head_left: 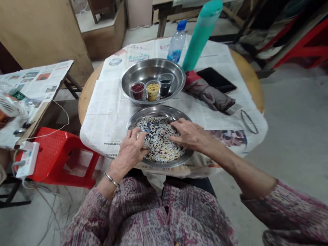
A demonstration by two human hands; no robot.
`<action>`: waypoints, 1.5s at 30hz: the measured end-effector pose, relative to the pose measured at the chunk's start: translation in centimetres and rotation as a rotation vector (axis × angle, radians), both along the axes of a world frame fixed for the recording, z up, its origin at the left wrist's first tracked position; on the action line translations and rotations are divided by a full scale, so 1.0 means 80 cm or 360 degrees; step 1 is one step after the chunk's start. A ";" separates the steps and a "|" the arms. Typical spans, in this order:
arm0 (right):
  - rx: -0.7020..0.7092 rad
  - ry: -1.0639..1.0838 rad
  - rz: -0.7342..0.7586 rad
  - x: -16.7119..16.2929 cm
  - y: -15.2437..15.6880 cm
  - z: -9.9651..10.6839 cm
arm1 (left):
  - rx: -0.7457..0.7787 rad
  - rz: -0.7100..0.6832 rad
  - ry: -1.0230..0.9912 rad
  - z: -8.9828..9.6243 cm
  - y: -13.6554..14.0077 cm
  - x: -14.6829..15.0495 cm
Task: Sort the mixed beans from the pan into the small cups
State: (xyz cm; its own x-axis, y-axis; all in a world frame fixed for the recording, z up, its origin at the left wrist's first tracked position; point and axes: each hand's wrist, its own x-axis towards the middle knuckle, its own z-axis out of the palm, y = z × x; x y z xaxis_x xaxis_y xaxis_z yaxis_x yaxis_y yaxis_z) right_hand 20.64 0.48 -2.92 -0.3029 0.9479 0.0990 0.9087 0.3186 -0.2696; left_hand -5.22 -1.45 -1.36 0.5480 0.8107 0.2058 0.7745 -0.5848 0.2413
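Note:
A shallow metal basin (163, 165) lies on the newspaper in front of me, holding mixed grains (165, 148), mostly white with yellow, dark red and black ones. Over its left rim rests my left hand (131, 145), with thumb and fingers apart at the grains. My right hand (189, 134) reaches in from the right, its fingers curved and spread on the grains. Just behind, a second metal basin (151, 66) holds three clear cups: one of red beans (138, 91), one of yellow grains (152, 90) and one of black beans (165, 85). Both fingertips' undersides are partly hidden.
Behind the basins stand a bottle with a blue cap (176, 44) and a tall green cylinder (203, 33). A folded umbrella (208, 92) and a black tablet (216, 79) lie to the right. At left are a red stool (58, 156) and a white power strip (28, 159).

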 end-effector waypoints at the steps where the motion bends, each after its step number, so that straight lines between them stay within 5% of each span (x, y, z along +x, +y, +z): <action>1: -0.0036 0.0032 0.0008 0.000 0.002 -0.004 | -0.0069 0.0027 0.0098 0.003 0.003 0.004; 7: -0.0132 0.0272 0.0064 -0.024 0.019 -0.016 | -0.0341 0.0030 -0.0014 -0.009 0.037 0.045; 16: -0.0322 0.0592 -0.0138 -0.042 0.022 0.012 | -0.0544 0.0140 -0.0207 0.002 0.073 0.080; 24: -0.0030 0.0695 0.0201 -0.024 -0.038 0.002 | -0.0511 -0.0239 -0.0249 0.005 0.013 0.042; 36: 0.0315 0.0605 -0.0306 -0.033 -0.058 -0.021 | -0.0490 -0.0547 0.0212 0.023 -0.008 0.060; 45: 0.0736 0.0928 -0.0482 -0.039 -0.060 -0.033 | -0.0225 -0.0172 0.0004 0.006 0.031 0.084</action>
State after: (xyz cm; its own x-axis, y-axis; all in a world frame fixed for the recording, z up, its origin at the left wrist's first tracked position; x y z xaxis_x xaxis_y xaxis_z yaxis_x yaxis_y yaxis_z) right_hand 17.49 -4.30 -5.54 0.1823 0.8048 0.5649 0.7273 0.2763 -0.6282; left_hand 1.51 1.02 -0.86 0.6341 0.7677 0.0924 0.7095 -0.6252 0.3251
